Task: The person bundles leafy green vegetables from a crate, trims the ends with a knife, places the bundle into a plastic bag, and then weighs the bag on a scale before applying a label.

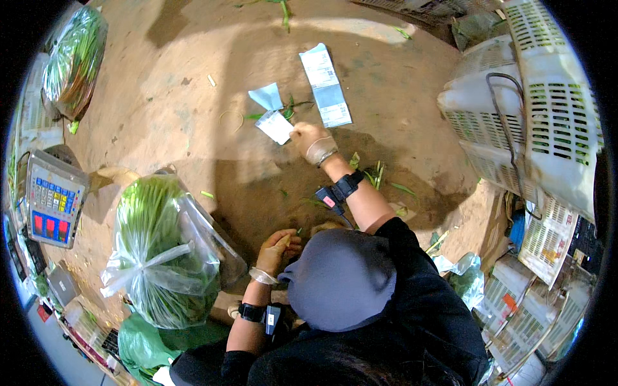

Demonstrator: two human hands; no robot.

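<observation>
My right hand [311, 141] reaches forward over the earthen floor, its fingertips at the corner of a small white printed label [275, 127]. Whether they pinch it cannot be told. A blue-white slip [267, 96] lies just beyond it, and a longer strip of labels [328, 87] lies to the right. My left hand [281, 248] is near my body with its fingers curled; something small and pale shows at the fingertips, too small to name. To its left, a tied clear plastic bag of green leafy stalks [152, 207] rests on a scale platform [231, 255].
The scale's display and keypad [52, 202] stand at the left. Another bagged bunch of greens [77, 62] lies at the upper left. White slatted plastic crates [555, 120] line the right side. A rubber band [231, 121] and leaf scraps [374, 176] lie on the floor.
</observation>
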